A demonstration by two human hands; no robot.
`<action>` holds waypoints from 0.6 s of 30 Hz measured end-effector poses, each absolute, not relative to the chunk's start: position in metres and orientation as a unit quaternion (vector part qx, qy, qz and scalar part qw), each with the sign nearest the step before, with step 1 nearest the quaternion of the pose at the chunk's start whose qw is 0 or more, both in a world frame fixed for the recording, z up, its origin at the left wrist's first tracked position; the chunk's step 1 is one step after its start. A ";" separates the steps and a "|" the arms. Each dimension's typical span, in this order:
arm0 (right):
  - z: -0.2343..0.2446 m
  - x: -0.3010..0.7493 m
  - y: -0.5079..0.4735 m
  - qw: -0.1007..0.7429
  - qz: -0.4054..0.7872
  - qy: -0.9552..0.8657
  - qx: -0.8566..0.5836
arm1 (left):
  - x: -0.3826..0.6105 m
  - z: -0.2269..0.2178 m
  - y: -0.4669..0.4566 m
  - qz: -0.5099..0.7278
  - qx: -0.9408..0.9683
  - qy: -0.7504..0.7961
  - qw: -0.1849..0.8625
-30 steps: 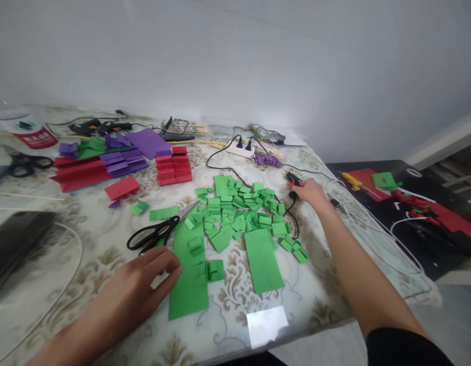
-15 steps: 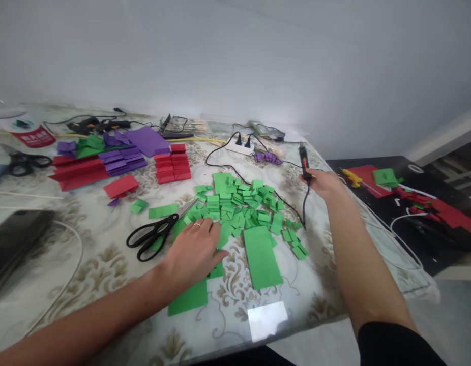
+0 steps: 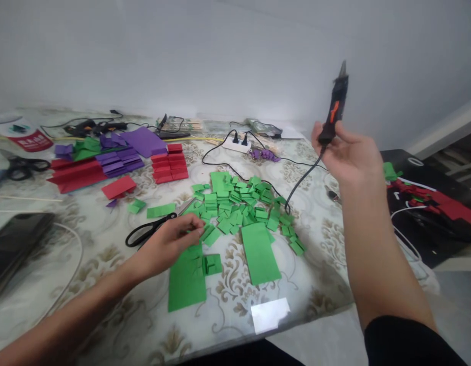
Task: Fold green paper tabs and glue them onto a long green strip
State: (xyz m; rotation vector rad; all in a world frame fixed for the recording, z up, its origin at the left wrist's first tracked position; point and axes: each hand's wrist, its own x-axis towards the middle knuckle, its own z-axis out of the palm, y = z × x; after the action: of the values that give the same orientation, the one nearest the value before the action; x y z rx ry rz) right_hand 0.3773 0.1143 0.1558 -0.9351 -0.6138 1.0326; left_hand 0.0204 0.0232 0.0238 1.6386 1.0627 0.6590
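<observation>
My right hand [image 3: 353, 152] grips a black corded glue gun [image 3: 336, 104] with an orange trigger, raised off the table, its metal tip pointing up. Its cord [image 3: 302, 178] hangs toward the green paper. My left hand [image 3: 170, 241] is closed, fingers curled together at the near-left edge of a pile of small folded green paper pieces [image 3: 235, 203]; whatever is between its fingertips is hidden. Under and beside it lie a green sheet [image 3: 187, 290], a small folded green piece [image 3: 212, 264] and black-handled scissors [image 3: 147, 231], partly covered by the hand. Another green sheet [image 3: 260, 254] lies to the right.
Folded red paper [image 3: 170, 163], purple paper [image 3: 121, 161] and a white tub [image 3: 24, 134] stand at the back left. A power strip [image 3: 236, 145] sits behind the pile. A phone [image 3: 18, 244] lies left. A dark side table [image 3: 426, 239] is at right.
My right hand has lifted the glue gun up and to the right, its cord rising too. My left hand has drawn back left, its fingers curling, uncovering more of the green sheet.
</observation>
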 end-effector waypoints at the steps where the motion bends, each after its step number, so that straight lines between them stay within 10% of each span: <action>1: 0.160 0.368 0.107 0.714 0.463 -0.314 -0.421 | 0.016 0.024 0.021 0.288 0.612 0.439 0.591; 18: 0.056 0.250 0.016 0.461 0.681 -0.341 -0.455 | -0.027 0.018 -0.006 0.309 0.323 0.401 0.799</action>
State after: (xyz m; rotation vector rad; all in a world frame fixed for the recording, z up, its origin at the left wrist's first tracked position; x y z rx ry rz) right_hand 0.2503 0.0158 0.0561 -1.1196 -0.8391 1.6757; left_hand -0.0269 -0.0061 0.0184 0.6934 0.8608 0.6639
